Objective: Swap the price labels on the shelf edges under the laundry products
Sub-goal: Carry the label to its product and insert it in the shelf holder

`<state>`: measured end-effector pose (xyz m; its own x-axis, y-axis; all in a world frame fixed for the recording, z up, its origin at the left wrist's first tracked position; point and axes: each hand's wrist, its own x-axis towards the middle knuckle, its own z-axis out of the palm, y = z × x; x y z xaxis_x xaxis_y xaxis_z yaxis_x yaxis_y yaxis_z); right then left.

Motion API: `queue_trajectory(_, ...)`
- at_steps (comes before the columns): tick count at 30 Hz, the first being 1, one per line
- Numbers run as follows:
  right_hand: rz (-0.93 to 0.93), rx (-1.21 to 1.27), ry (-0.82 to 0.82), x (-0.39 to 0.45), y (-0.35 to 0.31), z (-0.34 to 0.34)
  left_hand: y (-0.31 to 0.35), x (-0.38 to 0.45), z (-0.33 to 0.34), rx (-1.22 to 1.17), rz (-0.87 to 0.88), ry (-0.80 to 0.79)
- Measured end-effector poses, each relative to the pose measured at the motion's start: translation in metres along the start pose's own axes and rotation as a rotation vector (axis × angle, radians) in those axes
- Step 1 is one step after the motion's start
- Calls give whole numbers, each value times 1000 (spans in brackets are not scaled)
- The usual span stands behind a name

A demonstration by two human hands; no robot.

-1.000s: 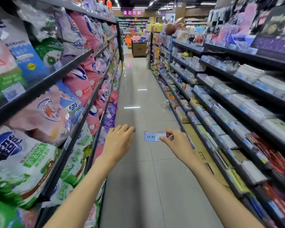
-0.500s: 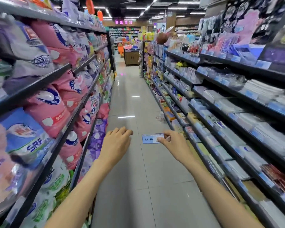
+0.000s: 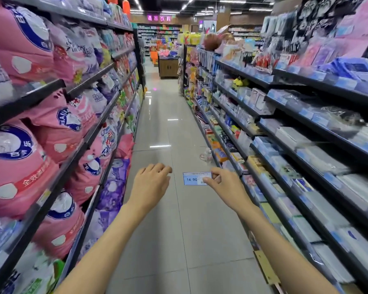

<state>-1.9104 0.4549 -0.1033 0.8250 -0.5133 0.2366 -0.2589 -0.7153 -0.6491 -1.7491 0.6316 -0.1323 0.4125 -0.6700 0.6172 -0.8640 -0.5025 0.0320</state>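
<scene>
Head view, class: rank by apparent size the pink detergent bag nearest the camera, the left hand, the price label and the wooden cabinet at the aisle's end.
1. Pink detergent bag
2. Left hand
3. Price label and wooden cabinet: alike in the picture, so unranked; the cabinet only looks small because it is far off.

Aisle floor (image 3: 168, 128) ran ahead between two shelf runs. Laundry bags (image 3: 57, 128) stacked on left shelves (image 3: 89, 139); small packaged goods on right shelves (image 3: 285, 158). Left hand (image 3: 150, 184) and right hand (image 3: 225, 187) side by side over floor; price label (image 3: 192, 178) between them, in right hand. Counter (image 3: 168, 66) stood at aisle's far end.
</scene>
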Motion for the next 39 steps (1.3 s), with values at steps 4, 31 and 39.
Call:
queue_trajectory(4,11,12,7,83,6,19,-45,58,39,2,14,14)
queue_trajectory(31,-41,-2,-29,626,138,79,-243,476,338,49,-37,4)
queue_trajectory(39,-62,-23,-58,782,185,80,-282,589,430,55,-73,6)
